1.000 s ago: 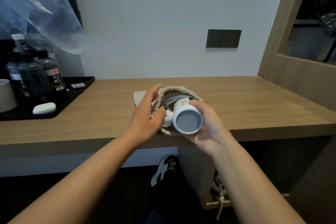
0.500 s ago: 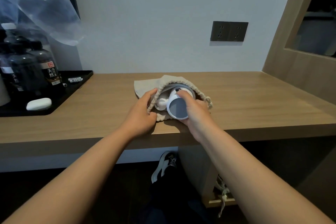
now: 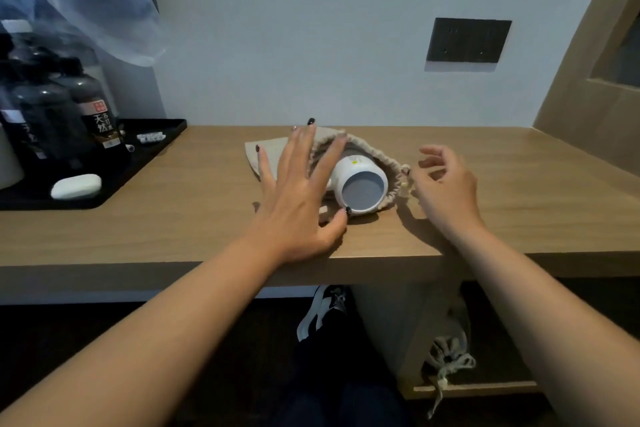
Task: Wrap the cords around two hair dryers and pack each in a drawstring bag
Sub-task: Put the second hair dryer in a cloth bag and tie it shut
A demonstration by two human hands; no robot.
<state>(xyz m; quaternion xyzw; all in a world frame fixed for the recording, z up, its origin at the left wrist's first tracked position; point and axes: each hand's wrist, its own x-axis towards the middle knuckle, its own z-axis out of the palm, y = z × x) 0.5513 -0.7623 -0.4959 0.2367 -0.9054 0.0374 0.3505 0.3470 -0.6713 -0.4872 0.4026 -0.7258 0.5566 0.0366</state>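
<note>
Lying on its side on the desk [image 3: 519,191], the dryer [image 3: 362,185] sits mostly inside the bag [image 3: 388,166], its round end poking out toward you. Your left hand [image 3: 298,198] is spread flat over the bag, gripping nothing, likely to pin it. Your right hand [image 3: 445,184] is loosely curled and empty beside the drawstring [image 3: 406,180], probably ready to pull. A second, tied bag [image 3: 446,354] rests on a shelf below.

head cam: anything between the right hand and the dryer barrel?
Head view: only the gathered bag rim and its drawstring knot lie between the right hand and the hair dryer.
</note>
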